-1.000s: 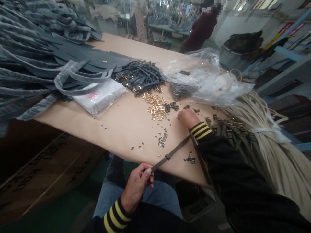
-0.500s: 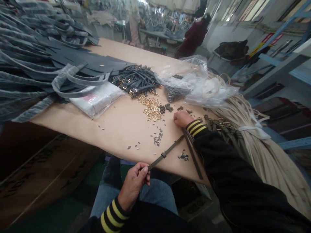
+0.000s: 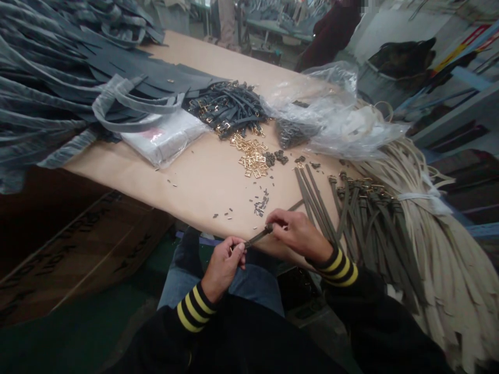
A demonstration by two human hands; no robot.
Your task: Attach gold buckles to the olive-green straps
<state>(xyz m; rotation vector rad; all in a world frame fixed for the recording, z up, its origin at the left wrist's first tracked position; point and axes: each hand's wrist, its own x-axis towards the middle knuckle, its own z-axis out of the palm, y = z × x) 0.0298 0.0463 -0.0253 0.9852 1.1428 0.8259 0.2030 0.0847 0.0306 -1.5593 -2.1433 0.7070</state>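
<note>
Over the table's front edge, an olive strap (image 3: 257, 238) stretches between my two hands. My left hand (image 3: 224, 262) is closed on its near end, thumb pressed on top. The fingers of my right hand (image 3: 296, 231) pinch the strap at a small dark loop (image 3: 268, 227), and its far end runs out behind that hand. Small dark metal pieces (image 3: 262, 203) lie scattered just beyond. Behind them sit a heap of gold buckles (image 3: 251, 156) and some olive loops (image 3: 279, 156). Loose olive straps (image 3: 314, 200) lie right of my right hand.
Finished-looking olive straps with buckles (image 3: 366, 213) and a long beige strap bundle (image 3: 436, 249) cover the right edge. Plastic bags (image 3: 331, 119), dark buckled straps (image 3: 230, 109), a wrapped packet (image 3: 163, 137) and grey straps (image 3: 47, 93) lie farther back. A person (image 3: 331, 31) is beyond the table.
My right hand has come back from the loose parts to the strap's loop, near my left hand. The left hand keeps its hold. The camera view has tilted down.
</note>
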